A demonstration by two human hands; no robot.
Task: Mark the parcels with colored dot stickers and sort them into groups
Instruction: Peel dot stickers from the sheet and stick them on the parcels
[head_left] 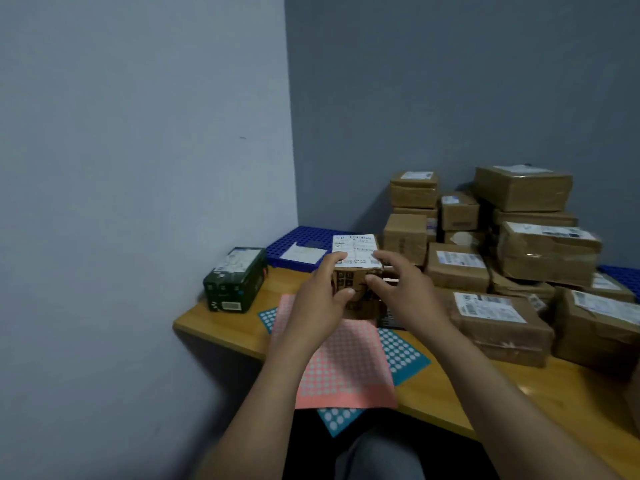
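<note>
1. The left hand [322, 299] is gripping a small cardboard parcel [360, 304] from the left, with its fingers curling over the top edge and its thumb pressing on the near face.
2. The right hand [407, 292] is gripping the same parcel from the right, with its fingers lying over the top and its thumb curling onto the near face.
3. The parcel is sitting between both hands, above the far end of a pink sticker sheet [346, 368], with its white shipping label [353, 249] facing up. Whether it is resting on the table [221, 323] or being held just above it cannot be told.
4. The pink sheet is lying on the table and overhanging the near edge, and it is overlapping teal sticker sheets [401, 355] that are showing on both sides.
5. A pile of brown parcels [519, 258] is filling the right side of the table, stacked several high against the wall.
6. A dark green box [235, 278] is standing at the left corner, beside the wall.
7. A blue grid tray [304, 235] is lying behind it, with a white paper [303, 253] on top.
</note>
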